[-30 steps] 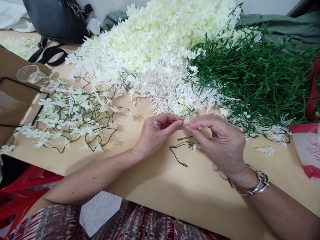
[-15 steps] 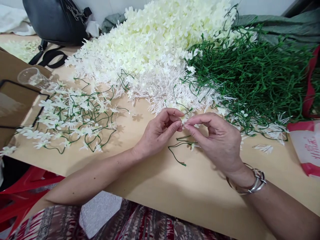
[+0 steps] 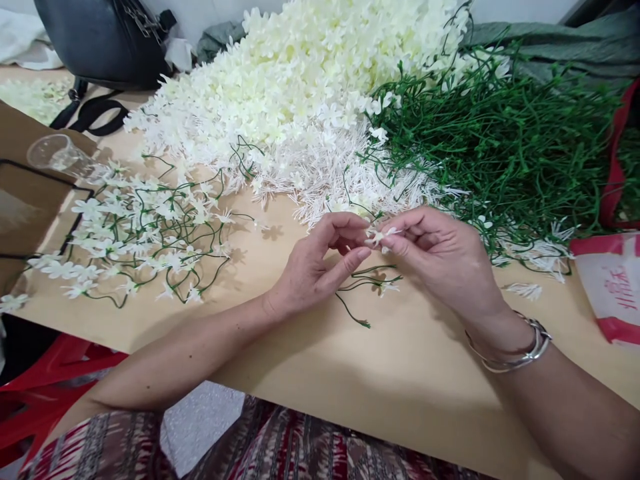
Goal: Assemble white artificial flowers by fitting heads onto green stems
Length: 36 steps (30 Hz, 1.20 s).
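Pinched between the thumb and fingers of my right hand (image 3: 445, 263) is a small white artificial flower (image 3: 379, 236). My left hand (image 3: 320, 263) is close by on its left, thumb and forefinger apart, fingertips at the petals; whether they touch is unclear. Several loose green stems (image 3: 369, 325) lie on the table below the hands, one with a white tip. Beyond the hands spread white stamens (image 3: 325, 177) and a tall heap of cream-white petals (image 3: 310, 73). A thick pile of green stems (image 3: 500, 147) is at the right.
White flowers on green stems (image 3: 145, 230) are scattered at the left, beside a clear plastic cup (image 3: 60, 155) lying on its side and a cardboard box (image 3: 30, 180). A black bag (image 3: 100, 47) stands behind. A red-and-white packet (image 3: 613, 287) lies at the right edge.
Both hands were fingertip to fingertip over a small white piece. My left fingers have since spread apart, and my right hand has turned, showing the flower more plainly.
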{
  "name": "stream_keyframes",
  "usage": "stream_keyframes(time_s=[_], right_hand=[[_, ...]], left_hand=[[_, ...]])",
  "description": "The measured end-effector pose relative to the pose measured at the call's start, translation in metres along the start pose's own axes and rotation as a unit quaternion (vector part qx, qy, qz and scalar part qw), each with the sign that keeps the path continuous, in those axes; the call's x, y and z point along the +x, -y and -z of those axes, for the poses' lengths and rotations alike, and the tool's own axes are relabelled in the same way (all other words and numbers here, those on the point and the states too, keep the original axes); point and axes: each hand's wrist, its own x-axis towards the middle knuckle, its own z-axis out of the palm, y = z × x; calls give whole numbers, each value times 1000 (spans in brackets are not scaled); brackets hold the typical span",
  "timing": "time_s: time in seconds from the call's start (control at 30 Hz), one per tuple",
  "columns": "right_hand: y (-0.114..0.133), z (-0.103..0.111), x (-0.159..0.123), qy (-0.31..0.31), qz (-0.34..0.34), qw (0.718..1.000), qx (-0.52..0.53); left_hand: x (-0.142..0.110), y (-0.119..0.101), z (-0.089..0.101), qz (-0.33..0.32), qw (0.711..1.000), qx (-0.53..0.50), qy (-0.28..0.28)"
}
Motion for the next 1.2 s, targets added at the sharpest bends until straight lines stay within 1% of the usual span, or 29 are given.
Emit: stream_keyframes(time_s=[0.07,0.13,0.2,0.27,0.3,0.37,0.47,0.5,0.57,0.73,0.77,0.8,0.83,0.87,0.93,1.0,1.03,1.1,1.2], right_hand=[[-1,6,4,-62,16,998,-21],[-3,13,9,-112,34,993,-26],[-6,18,14,-138,52,989,-31],[-9,20,17,-145,63,987,-40],[-10,20,17,-142,65,987,-43],[-11,18,16,-130,62,989,-41],[-11,14,14,-113,51,992,-29],[-11,13,14,-110,49,992,-28],[-11,13,14,-105,47,993,-29],[-15,13,15,-105,47,993,-24],[-16,13,15,-106,48,993,-23],[-16,12,14,-107,49,993,-22],[-17,12,14,-108,50,993,-21],[-17,12,14,-109,50,993,-22],[-17,12,14,-109,49,993,-24],[-17,12,14,-105,47,993,-25],[-17,12,14,-102,46,993,-23],[-17,13,15,-100,44,994,-16],[-17,14,17,-100,40,994,-12]], left_hand=[[0,0,1,-27,998,49,3],[-1,1,2,-84,989,115,29],[-1,2,2,-150,971,172,71],[-2,3,1,-188,951,220,108],[-3,4,1,-190,943,242,124],[-3,5,0,-172,932,278,155],[-3,8,1,-142,925,301,184],[-2,10,1,-140,924,302,186],[-1,14,2,-144,925,309,170],[0,18,6,-158,919,355,62],[0,17,7,-161,918,359,53],[-1,15,8,-167,916,361,56],[-1,12,8,-176,913,363,70],[-2,9,8,-189,909,359,97],[-3,2,7,-221,900,327,183],[-3,-4,7,-251,885,281,272],[-3,-5,7,-260,877,265,305],[-3,-7,7,-256,867,258,342],[-3,-7,8,-226,867,264,357]])
